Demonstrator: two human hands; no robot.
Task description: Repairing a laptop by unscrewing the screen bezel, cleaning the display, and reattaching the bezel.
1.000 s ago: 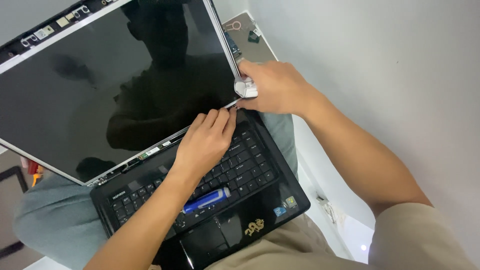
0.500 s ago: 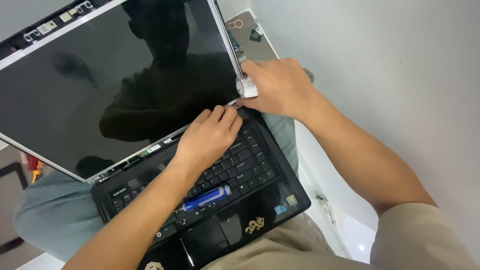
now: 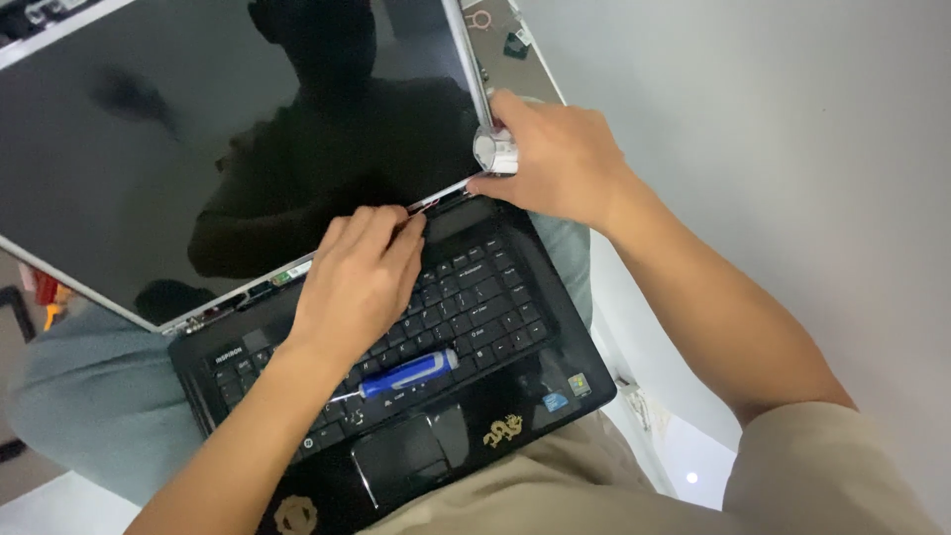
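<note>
Screen panel point(image 3: 198, 149) is tilted loose over the laptop point(image 3: 475, 327) on the lap. Left hand point(image 3: 357, 282), fingers together, is pressed on the panel's bottom edge, steadying it. Screwdriver point(image 3: 408, 374) is parked on the keys. Right hand point(image 3: 555, 159) is clamped on the silver hinge point(image 3: 495, 151) at the panel's corner.

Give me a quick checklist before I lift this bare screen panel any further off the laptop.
1. Left hand fingers at the bottom edge of the bare dark screen panel: ok.
2. Right hand at the panel's lower right corner, by the silver hinge piece: ok.
3. Blue-handled screwdriver lies loose on the black laptop keyboard and may roll: not ok.
4. Cable behind the panel unplugged: cannot tell.
5. Laptop base resting steady across the lap: ok.
</note>
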